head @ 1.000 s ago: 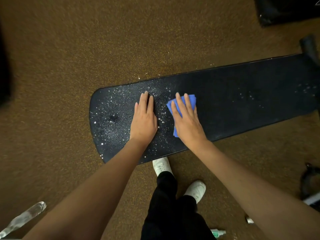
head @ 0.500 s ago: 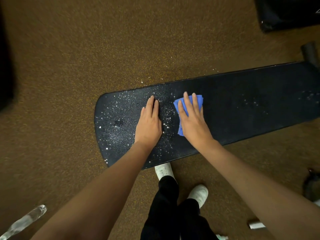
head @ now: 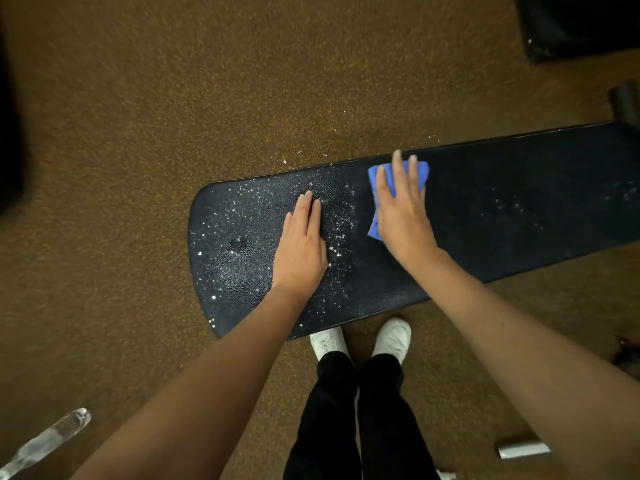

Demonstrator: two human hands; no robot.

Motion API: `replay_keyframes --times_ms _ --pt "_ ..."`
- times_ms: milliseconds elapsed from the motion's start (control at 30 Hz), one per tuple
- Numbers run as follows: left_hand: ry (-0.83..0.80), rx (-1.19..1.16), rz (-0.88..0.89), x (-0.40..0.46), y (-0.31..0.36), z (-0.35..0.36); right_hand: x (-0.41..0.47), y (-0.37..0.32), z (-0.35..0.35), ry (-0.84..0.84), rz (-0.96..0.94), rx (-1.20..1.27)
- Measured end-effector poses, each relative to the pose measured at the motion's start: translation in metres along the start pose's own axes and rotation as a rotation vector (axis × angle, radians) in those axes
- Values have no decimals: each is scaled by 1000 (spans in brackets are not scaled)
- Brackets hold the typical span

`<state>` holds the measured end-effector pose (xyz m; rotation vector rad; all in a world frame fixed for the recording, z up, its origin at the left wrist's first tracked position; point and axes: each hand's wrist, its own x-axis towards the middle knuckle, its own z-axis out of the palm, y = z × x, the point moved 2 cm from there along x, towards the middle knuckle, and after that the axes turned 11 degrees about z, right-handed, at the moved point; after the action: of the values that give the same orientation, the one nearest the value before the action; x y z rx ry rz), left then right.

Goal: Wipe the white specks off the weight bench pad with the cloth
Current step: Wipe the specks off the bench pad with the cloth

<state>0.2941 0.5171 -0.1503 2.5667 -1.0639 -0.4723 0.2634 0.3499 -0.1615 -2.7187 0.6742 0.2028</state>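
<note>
The weight bench pad [head: 485, 216] runs long from its rounded end at the viewer's left out to the right, and the white specks [head: 242, 244] lie thickest toward that rounded end. One blue cloth [head: 398, 178] sits flat on the pad, pressed under the right hand [head: 401, 209], whose fingers are spread flat over it rather than clenched. The dense specks lie leftward of the cloth, along the pad's long axis; a fainter scatter lies farther right. One left hand [head: 301, 251] rests flat, holding nothing, in the specked patch, between the cloth and the rounded end, and so nearer to most of the specks
</note>
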Motion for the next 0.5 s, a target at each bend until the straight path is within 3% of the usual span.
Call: replay_keyframes --times_ms 133,367,500 --pt "-11 6 5 0 -2 -1 26 -18 -5 -35 97 -52" --pt "-26 -9 -1 2 1 -3 17 -24 1 -74 -211 -28" --pt "-39 19 -2 2 1 -3 24 2 -8 -44 -33 -12"
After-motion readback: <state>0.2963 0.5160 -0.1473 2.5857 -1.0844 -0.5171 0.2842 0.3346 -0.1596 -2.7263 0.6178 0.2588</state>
